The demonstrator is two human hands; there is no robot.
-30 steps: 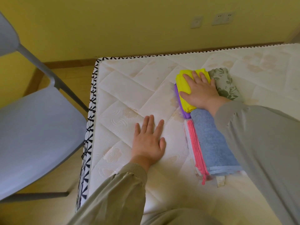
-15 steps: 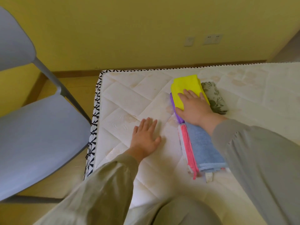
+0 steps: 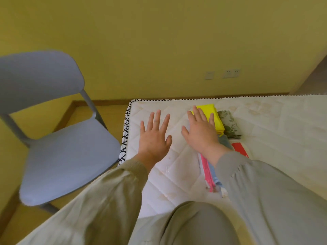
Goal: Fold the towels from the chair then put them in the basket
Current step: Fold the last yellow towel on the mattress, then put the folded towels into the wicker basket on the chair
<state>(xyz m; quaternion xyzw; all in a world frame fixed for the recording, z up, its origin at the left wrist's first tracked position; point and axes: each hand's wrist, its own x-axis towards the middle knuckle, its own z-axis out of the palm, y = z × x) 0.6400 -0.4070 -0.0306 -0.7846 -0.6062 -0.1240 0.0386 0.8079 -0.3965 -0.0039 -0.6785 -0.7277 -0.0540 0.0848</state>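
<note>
A folded yellow towel (image 3: pixel 215 115) lies on top of a row of folded towels on the white mattress (image 3: pixel 274 131). Beside it sits a floral towel (image 3: pixel 229 123); pink and blue folded towels (image 3: pixel 209 175) stretch toward me, partly hidden under my right sleeve. My right hand (image 3: pixel 200 132) is spread flat with straight fingers, its fingertips over the yellow towel's near-left edge. My left hand (image 3: pixel 154 135) is spread open above the mattress to the left, holding nothing. The grey-blue chair (image 3: pixel 67 156) on the left has a bare seat. No basket is in view.
A red flat object (image 3: pixel 239 149) lies on the mattress right of my right wrist. The mattress's black-and-white trimmed edge (image 3: pixel 124 137) faces the chair across a narrow gap of wooden floor. A yellow wall with sockets (image 3: pixel 231 73) stands behind. My knee (image 3: pixel 198 225) is at the bottom.
My view has tilted up, showing more wall and the chair's back. My right hand slid off the yellow towel toward the left, and my left hand lifted from the mattress and moved forward.
</note>
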